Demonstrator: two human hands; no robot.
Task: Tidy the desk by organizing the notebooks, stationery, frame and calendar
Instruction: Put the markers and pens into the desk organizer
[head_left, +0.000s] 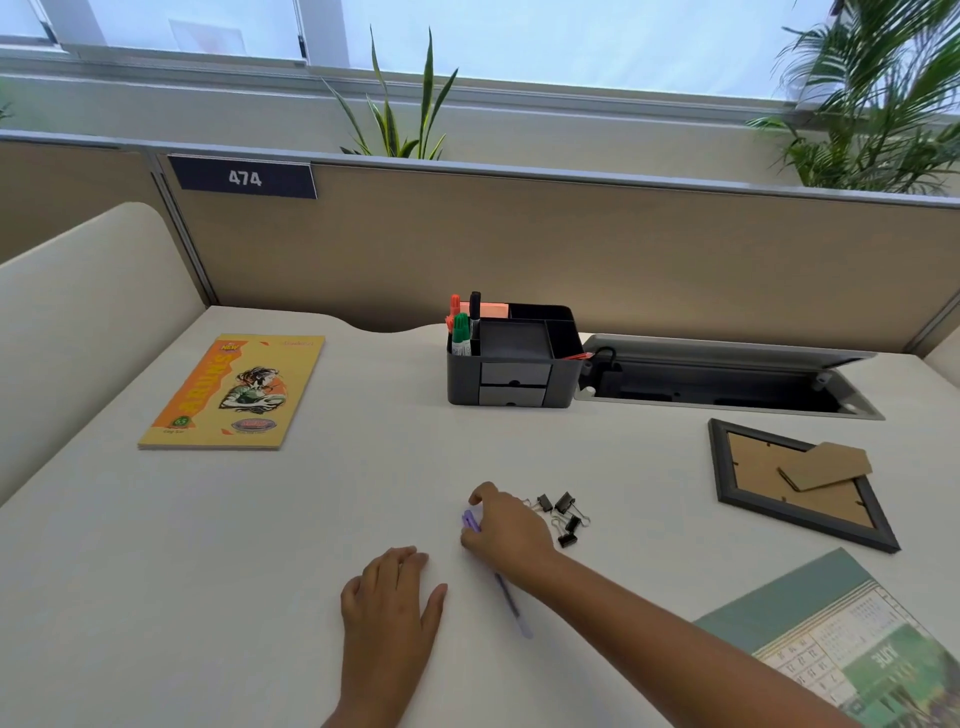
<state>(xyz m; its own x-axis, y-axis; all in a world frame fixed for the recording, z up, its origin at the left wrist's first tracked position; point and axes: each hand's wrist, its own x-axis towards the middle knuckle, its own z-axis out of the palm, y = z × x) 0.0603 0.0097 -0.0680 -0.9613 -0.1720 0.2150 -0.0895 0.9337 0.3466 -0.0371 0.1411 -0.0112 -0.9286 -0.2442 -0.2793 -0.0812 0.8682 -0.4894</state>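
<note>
The desk (260, 545) is the work surface; directions below are clock positions on it, 12 o'clock being the far partition.

Layout, largest item first:
- Calendar (852, 639): 4 o'clock, lying flat at the near right edge, partly out of view.
- Frame (883, 525): 3 o'clock, face down, stand flap on top.
- Notebook (234, 389): 10 o'clock, flat, well apart from everything else.
- Organizer (514, 364): 12 o'clock, with markers (461, 327) upright in its left compartment. The central tray looks empty.
- Clips (563, 514): centre, a loose cluster just beside the right hand at its 3 o'clock.
- Pen (511, 603): purple, centre, running from 11 to 5 o'clock under the right hand.

Hands:
- Right hand (511, 530): fingers curled narrowly round the upper end of the pen. The pen is grasped, but whether it has left the desk cannot be told.
- Left hand (395, 597): flat, palm down, fingers loosely spread, holding nothing, at 7 o'clock of the right hand.

Step in hand (judged): stow the pen in the organizer.

Procedure:
1. Secure the pinch near the pen's upper end before lifting; the long free end will tend to swing.
2. Lift clear toward 12 o'clock without sweeping the clips.
3. Turn the pen upright and lower it beside the markers.
4. Avoid knocking the markers, which lean above the rim.
</note>
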